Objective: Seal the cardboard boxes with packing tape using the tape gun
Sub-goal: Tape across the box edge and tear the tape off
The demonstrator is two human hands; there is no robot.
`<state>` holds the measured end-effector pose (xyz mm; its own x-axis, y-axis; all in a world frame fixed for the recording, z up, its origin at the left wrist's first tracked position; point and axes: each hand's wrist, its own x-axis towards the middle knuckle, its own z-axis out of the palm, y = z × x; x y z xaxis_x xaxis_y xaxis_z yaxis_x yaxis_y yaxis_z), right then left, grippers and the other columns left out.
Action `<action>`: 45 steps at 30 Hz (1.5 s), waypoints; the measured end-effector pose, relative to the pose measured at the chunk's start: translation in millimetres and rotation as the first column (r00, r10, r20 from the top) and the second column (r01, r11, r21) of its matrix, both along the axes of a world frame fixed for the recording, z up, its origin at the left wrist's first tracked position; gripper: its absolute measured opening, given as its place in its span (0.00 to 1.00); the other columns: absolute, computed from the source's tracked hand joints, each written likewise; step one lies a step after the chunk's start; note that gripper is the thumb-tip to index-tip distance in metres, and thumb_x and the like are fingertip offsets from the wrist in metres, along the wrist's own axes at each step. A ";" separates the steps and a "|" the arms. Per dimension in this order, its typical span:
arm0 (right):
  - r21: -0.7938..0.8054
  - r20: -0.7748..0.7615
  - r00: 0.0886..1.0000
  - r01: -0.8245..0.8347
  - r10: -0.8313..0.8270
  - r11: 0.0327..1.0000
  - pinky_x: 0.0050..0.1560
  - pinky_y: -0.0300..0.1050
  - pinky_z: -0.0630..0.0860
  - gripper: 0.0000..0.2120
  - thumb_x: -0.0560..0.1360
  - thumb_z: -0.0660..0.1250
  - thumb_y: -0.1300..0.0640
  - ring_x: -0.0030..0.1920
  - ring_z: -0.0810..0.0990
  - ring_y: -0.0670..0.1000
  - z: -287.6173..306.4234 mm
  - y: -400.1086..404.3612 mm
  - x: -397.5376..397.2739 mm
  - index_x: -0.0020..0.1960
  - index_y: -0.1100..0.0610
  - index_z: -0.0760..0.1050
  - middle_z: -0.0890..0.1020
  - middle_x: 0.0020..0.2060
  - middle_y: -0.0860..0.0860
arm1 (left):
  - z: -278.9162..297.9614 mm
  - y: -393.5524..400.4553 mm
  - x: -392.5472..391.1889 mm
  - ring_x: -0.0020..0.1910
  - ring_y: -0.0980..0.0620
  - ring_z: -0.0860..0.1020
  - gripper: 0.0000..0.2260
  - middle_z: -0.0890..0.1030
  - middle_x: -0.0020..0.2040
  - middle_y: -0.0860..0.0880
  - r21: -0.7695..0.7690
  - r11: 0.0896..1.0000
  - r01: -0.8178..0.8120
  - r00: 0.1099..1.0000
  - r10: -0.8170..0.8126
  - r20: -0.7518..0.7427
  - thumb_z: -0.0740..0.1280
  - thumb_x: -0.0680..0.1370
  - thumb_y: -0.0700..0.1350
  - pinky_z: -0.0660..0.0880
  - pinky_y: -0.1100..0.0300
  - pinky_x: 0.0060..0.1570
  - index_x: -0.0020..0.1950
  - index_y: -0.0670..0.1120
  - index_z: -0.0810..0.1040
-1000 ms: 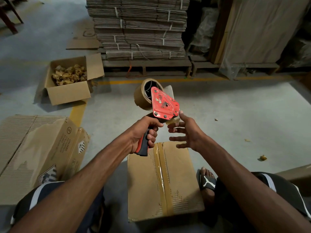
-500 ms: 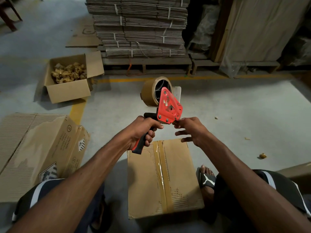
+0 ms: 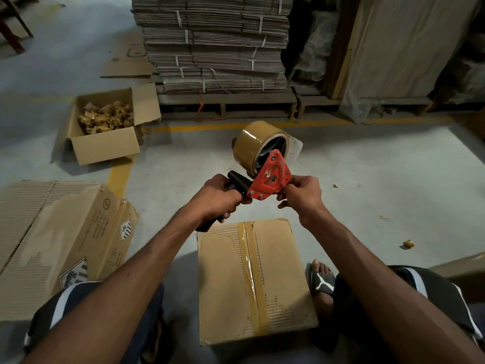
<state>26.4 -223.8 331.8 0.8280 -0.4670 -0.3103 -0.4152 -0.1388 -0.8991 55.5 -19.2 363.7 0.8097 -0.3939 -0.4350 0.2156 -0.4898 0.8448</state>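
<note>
Red-plated tape gun (image 3: 270, 178) sits above the far edge of the sealed cardboard box (image 3: 252, 279), clear of its top. My left hand (image 3: 217, 198) wraps fully around the black handle. My right hand (image 3: 301, 194) pinches the front edge of the red plate, fingers curled; whether tape lies between them cannot be seen. Brown tape roll (image 3: 256, 144) is mounted beyond the plate, farther from the box. A tape strip runs along the box's centre seam. Left of the box lie flattened cartons (image 3: 52, 237). Beyond the box and to its left stands an open carton of crumpled scraps (image 3: 105, 127).
</note>
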 end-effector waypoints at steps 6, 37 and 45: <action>-0.173 0.110 0.994 0.021 -0.002 0.985 0.31 0.43 0.81 0.05 0.75 0.71 0.67 0.26 0.81 0.49 7.3 3.8 -4.0 0.41 0.63 0.84 0.83 0.30 0.56 | 6.2 -1.6 6.6 0.29 0.50 0.71 0.10 0.78 0.29 0.48 0.073 0.997 -0.020 0.999 0.018 0.033 0.66 0.79 0.45 0.71 0.56 0.32 0.45 0.41 0.84; 0.032 0.051 0.981 0.183 -0.185 0.983 0.33 0.45 0.82 0.08 0.78 0.69 0.69 0.29 0.80 0.54 9.1 -32.3 -8.3 0.41 0.66 0.84 0.83 0.35 0.62 | 4.9 -3.5 10.5 0.28 0.52 0.73 0.06 0.79 0.27 0.52 0.096 0.992 0.079 0.980 -0.095 0.177 0.69 0.79 0.42 0.72 0.58 0.29 0.44 0.43 0.82; 0.213 0.036 0.990 0.129 -0.139 0.968 0.45 0.46 0.86 0.06 0.76 0.76 0.61 0.35 0.81 0.53 -3.7 -53.4 -14.2 0.46 0.65 0.84 0.84 0.40 0.61 | -1.6 21.6 15.7 0.29 0.51 0.72 0.08 0.78 0.27 0.49 0.143 0.989 0.024 0.978 -0.053 0.203 0.68 0.78 0.43 0.71 0.56 0.30 0.42 0.42 0.82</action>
<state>12.3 -277.2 328.1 0.7794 -0.5037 -0.3725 -0.3704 0.1090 -0.9225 71.2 2.4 362.1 0.8727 -0.3743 -0.3136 0.0232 -0.6098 0.7922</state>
